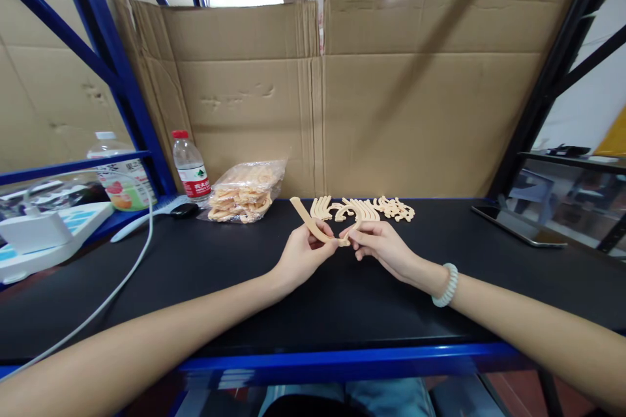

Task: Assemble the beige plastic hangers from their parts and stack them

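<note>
Nearest: blue table edge (342, 359), on your side of the plastic bag (247, 192). Pale coiled bracelet (446, 287) on your right wrist, well right of the bag. Your left hand (300, 255), right of the bag and nearer you: thumb and fingers closed on a tan curved strip (306, 216), its free end tilted up toward the bag. Your right hand (384, 247), farther right of the bag: fingertips pinched at the strip's lower end; cannot tell whether on it or a second piece. Beyond, tan pieces (321, 208) in a row, right of the bag. Red-capped bottle (190, 166) just left of the bag. Cardboard screen (415, 98) behind the bag.
</note>
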{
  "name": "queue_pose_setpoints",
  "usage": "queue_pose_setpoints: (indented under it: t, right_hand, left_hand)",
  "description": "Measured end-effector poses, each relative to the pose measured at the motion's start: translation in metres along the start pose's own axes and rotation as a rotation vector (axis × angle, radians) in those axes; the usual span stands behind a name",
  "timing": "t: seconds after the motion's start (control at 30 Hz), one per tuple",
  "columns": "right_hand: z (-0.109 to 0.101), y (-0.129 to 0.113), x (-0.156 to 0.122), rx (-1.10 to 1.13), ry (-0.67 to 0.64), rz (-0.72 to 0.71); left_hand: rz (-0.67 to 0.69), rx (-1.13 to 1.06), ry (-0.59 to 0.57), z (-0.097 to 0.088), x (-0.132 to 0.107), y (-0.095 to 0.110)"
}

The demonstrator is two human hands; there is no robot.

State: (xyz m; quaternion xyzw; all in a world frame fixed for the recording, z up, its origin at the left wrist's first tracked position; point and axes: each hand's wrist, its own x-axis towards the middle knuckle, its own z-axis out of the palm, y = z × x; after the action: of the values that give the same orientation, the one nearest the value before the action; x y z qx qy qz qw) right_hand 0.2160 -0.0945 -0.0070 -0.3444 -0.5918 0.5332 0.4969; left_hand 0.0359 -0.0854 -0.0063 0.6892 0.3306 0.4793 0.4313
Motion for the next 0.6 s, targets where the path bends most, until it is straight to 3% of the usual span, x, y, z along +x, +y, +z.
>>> queue_pose_setpoints:
  t: [0.23, 0.43, 0.53, 0.6]
  right_hand:
    - [0.0, 0.002, 0.0, -0.018, -0.034, 0.025]
    - [-0.002, 0.001, 0.003, 0.083, -0.074, 0.018]
    - [-0.018, -0.003, 0.013, 0.019, 0.01, -0.068]
    - [-0.037, -0.005, 0.023, -0.179, 0.125, -0.191]
  left_hand:
    - [-0.154, -0.079, -0.155, 0.002, -0.001, -0.001]
    - [-0.211, -0.086, -0.127, 0.001, 0.0, 0.002]
    - [-0.269, -0.166, -0.088, 0.0, 0.002, 0.0]
    - [-0.309, -0.255, -0.05, -0.001, 0.003, -0.001]
